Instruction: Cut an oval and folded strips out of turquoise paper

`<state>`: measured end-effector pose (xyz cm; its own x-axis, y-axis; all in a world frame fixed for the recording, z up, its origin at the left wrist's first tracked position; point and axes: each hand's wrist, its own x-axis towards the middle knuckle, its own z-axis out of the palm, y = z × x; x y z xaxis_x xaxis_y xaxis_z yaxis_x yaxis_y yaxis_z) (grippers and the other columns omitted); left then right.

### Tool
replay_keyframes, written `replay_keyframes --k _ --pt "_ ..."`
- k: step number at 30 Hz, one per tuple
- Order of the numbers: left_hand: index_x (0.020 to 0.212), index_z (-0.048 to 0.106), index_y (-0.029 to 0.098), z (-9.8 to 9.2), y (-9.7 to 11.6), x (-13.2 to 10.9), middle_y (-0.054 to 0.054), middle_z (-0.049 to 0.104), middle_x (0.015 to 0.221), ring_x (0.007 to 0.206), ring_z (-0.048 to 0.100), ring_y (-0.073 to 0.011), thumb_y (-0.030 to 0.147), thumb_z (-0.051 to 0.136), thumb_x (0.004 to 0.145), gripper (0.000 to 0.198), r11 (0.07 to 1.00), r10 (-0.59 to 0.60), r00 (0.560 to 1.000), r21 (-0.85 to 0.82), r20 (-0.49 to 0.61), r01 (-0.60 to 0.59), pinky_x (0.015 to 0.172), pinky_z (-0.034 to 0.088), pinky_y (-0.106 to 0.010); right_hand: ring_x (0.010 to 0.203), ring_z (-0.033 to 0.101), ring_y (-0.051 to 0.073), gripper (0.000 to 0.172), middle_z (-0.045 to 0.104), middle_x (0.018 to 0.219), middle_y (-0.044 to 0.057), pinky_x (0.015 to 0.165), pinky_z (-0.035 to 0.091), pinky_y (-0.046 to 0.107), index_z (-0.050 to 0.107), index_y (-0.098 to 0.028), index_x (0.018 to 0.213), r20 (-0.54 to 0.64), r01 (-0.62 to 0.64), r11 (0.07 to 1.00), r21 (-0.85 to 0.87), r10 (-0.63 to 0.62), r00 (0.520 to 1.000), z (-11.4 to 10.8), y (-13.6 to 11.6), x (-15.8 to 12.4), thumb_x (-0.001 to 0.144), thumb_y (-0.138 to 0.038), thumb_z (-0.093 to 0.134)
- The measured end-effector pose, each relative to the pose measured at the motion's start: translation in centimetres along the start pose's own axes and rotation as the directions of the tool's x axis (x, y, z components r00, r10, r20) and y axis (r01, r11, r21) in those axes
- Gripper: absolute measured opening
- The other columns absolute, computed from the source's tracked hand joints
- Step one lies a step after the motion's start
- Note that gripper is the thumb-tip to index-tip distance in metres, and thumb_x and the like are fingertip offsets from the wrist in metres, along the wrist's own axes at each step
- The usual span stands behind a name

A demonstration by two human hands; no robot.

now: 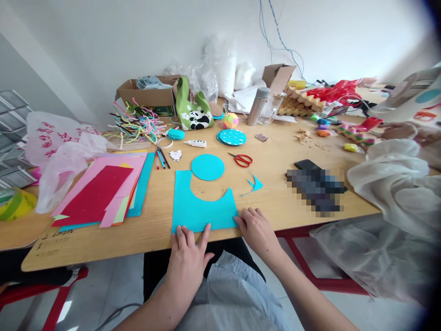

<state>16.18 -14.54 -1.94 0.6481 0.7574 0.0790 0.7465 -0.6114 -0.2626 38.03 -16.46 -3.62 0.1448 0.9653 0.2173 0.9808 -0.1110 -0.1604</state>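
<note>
A sheet of blue paper (203,215) with a rounded cut-out in its far edge lies flat before me. My left hand (189,252) rests on its near edge, fingers spread and thumb out to the side. At the near right corner, the curled fingers and thumb of my right hand (257,230) close on the sheet. A blue paper circle (207,167) sits by the cut-out, partly over the sheet's far left part. Red-handled scissors (243,159) lie beyond the sheet on the right, with blue paper scraps (255,183) nearer to me.
Stacked coloured paper (99,188) lies left, with pens (163,157) and a glue bottle (197,143) farther back. A green panda bag (195,110), a steel bottle (258,106) and pipe cleaners (138,122) stand behind. At right are a dark phone (306,164) and another person's hand (399,131).
</note>
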Motion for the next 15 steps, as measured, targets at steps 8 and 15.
replay_keyframes --k 8,15 --pt "0.145 0.038 0.032 -0.12 0.13 -0.03 -0.018 0.062 0.114 0.111 0.058 -0.0393 0.043 0.068 0.081 0.072 1.0 -0.001 1.0 -0.002 0.027 0.001 0.089 0.048 -0.056 0.075 0.05 0.023 0.026 0.058 0.075 0.006 0.071 0.036 0.034 0.051 -0.02 0.074 -0.019 0.013 1.0 0.017 -0.012 1.0 0.03 0.0 -0.5 0.097 -0.031 0.046" --pt "0.145 0.038 0.03 -0.02 0.2 0.02 -0.02 0.061 0.116 0.111 0.058 -0.0419 0.043 0.068 0.081 0.072 1.0 0.007 0.999 0.001 0.035 -0.007 0.089 0.047 -0.059 0.075 0.049 0.023 0.025 0.057 0.074 0.006 0.071 0.034 0.034 0.05 -0.021 0.074 -0.043 0.002 0.999 -0.038 -0.004 0.999 0.11 -0.23 -0.64 0.096 -0.031 0.047"
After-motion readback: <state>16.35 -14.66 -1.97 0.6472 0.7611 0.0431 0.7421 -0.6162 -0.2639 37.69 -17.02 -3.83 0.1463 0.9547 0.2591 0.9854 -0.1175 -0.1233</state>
